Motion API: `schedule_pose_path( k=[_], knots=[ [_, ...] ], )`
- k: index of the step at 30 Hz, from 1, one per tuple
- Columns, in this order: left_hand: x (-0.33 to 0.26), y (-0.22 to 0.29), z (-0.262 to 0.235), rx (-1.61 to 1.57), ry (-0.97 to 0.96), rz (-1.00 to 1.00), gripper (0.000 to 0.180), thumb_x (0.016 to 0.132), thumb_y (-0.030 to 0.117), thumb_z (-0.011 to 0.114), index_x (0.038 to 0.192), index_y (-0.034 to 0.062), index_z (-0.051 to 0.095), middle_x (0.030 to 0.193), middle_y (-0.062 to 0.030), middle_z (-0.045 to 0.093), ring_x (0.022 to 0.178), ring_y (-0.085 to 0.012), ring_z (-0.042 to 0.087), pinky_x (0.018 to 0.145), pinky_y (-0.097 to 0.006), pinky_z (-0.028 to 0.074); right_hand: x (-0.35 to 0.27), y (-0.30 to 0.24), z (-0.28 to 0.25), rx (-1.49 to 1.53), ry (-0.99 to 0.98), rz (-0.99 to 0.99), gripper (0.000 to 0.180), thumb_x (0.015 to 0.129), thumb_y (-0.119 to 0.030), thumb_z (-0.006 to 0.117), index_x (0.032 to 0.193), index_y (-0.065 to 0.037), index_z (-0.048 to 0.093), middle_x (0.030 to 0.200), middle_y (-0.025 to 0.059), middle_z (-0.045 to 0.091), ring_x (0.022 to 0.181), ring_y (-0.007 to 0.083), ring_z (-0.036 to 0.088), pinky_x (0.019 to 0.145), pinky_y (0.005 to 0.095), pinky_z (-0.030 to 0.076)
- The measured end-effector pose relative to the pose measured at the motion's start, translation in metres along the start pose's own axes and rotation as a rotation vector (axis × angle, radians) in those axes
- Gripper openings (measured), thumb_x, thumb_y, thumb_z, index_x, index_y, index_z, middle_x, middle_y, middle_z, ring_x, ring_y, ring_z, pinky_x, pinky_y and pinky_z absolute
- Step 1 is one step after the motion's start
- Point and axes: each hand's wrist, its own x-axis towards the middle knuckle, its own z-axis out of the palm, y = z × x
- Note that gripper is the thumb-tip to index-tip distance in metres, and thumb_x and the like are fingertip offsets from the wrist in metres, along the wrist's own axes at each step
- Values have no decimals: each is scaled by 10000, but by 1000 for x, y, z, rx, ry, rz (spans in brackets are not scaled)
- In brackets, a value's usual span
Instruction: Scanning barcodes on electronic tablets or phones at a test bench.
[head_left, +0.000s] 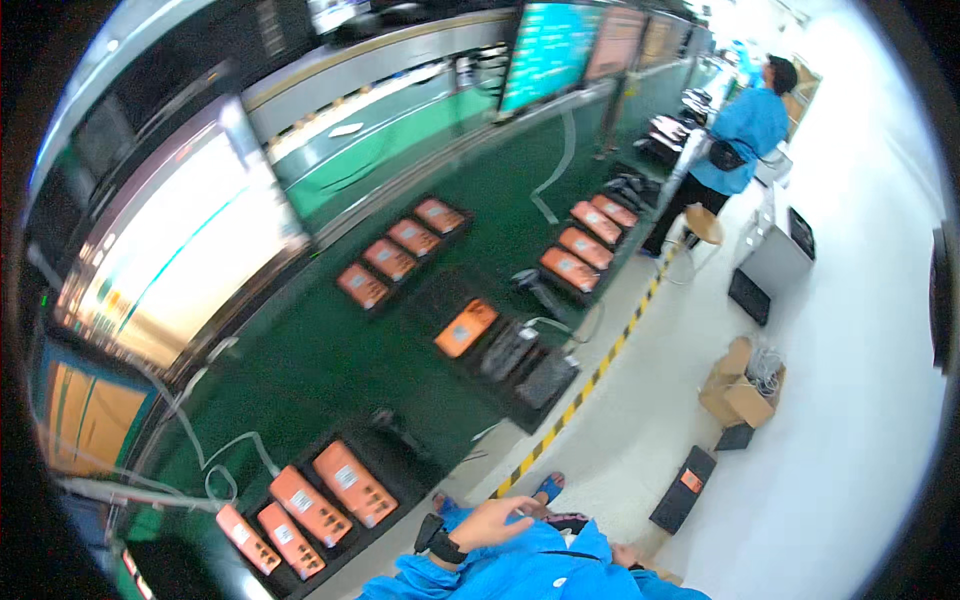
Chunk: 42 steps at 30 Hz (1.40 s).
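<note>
My left hand, with a black band on the wrist, is held in front of my blue jacket. Its fingers are loosely stretched and apart, and nothing shows in them. Only a small piece of my right hand appears at the lower edge beside the jacket, its fingers hidden. Left of my left hand, orange rectangular boxes with white labels lie in a row on a black mat on the green bench. An orange box lies farther along, beside dark devices. The picture is somewhat blurred.
Screens line the bench's back. More orange boxes lie in rows. Yellow-black tape runs along the floor. A carton with cables, a black flat case and a stool stand right. A person in blue works farther off.
</note>
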Motion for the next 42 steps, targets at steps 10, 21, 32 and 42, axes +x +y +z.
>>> schedule_pose_path(
  k=[10, 21, 32, 42],
  knots=[
    [203, 38, 51, 58, -60, -142, 387, 895, 280, 596, 1213, 63, 564, 1036, -103, 681, 938, -239, 657, 849, -353, 505, 69, -145, -89, 533, 115, -18, 257, 918, -240, 540, 1070, -39, 588, 924, 123, 661, 698, 226, 651, 564, 335, 535],
    [388, -27, 28, 9, -63, -97, 389, 880, 340, 612, 1177, 89, 593, 951, -113, 691, 852, -212, 658, 759, -326, 514, 260, -71, -138, 23, -27, -288, 376, 929, -318, 536, 1191, -53, 579, 1055, 119, 664, 894, 269, 644, 741, 373, 536],
    [587, 58, -92, -87, 146, -160, 350, 888, 320, 601, 1164, 105, 599, 971, -97, 677, 902, -203, 641, 812, -341, 499, 349, -341, -295, 353, -98, -14, 558, 949, -478, 453, 1349, -90, 411, 1297, 151, 517, 1110, 289, 555, 922, 445, 466],
    [692, -9, -87, -427, 535, -431, 336, 886, 233, 622, 1139, 13, 602, 967, -93, 684, 825, -176, 665, 738, -304, 516, 525, -467, -373, 337, -305, -105, 421, 950, -388, 516, 1258, -102, 503, 1135, 120, 604, 881, 238, 634, 656, 337, 528]
  ],
)
